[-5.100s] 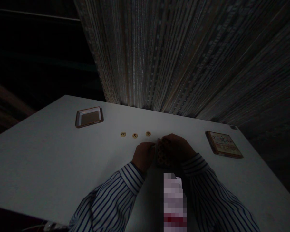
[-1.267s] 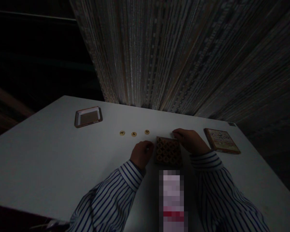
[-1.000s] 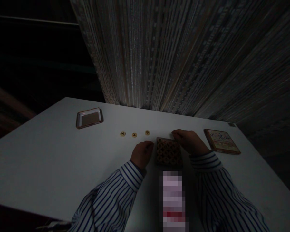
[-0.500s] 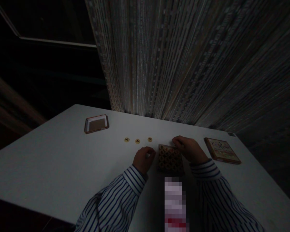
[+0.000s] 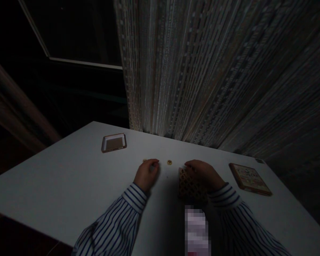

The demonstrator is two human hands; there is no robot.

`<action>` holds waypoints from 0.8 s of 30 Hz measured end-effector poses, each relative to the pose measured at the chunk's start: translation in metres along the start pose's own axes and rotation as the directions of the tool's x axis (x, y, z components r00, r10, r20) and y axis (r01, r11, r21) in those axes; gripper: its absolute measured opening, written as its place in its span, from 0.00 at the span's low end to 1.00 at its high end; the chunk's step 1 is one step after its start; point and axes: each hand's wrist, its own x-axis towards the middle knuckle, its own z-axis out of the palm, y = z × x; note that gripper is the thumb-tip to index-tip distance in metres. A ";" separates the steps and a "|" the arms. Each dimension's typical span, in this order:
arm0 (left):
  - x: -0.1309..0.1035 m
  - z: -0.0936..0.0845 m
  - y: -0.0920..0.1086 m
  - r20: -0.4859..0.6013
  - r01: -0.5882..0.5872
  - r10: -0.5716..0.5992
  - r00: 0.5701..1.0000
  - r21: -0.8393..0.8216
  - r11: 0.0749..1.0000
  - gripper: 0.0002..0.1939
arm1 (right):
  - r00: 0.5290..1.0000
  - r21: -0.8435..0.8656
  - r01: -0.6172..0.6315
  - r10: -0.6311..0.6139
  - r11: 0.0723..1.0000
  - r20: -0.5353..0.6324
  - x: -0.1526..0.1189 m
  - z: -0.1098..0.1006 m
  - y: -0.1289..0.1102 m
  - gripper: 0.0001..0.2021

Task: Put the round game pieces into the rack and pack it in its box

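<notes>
My left hand (image 5: 146, 175) is closed, thumb against fingers, on the white table by a row of round yellowish discs with dark markings. One disc (image 5: 144, 160) peeks out behind its knuckles; another disc (image 5: 170, 162) lies in full view to the right. The middle disc cannot be seen, and the left fingertips are at its spot. My right hand (image 5: 204, 174) is closed over the upper right of a square box (image 5: 181, 193) filled with several similar round pieces. Its fingertips are at the box's far side; whether they hold anything is hidden.
An upturned box lid (image 5: 114, 143) with a white inside lies at the far left of the white table (image 5: 69, 185). A flat box with a printed picture (image 5: 250, 179) lies at the right. A string curtain (image 5: 170, 71) hangs behind the table. The room is dim.
My left hand has moved left and away from the box to the discs, covering the middle one. My right hand has shifted over the box's upper right. The whole view has tilted slightly.
</notes>
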 end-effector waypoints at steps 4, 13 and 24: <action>0.006 -0.013 -0.018 -0.062 -0.002 0.009 0.998 0.108 0.994 0.12 | 0.995 -0.055 0.055 -0.050 0.997 0.085 0.011 0.001 -0.014 0.14; 0.005 -0.020 -0.050 -0.107 0.052 -0.022 0.994 0.288 0.956 0.15 | 0.959 -0.097 0.202 -0.176 0.975 0.221 0.053 0.011 -0.052 0.14; 0.004 -0.022 -0.058 -0.099 0.096 -0.070 0.993 0.293 0.951 0.16 | 0.945 -0.152 0.276 -0.239 0.949 0.223 0.100 0.039 -0.099 0.14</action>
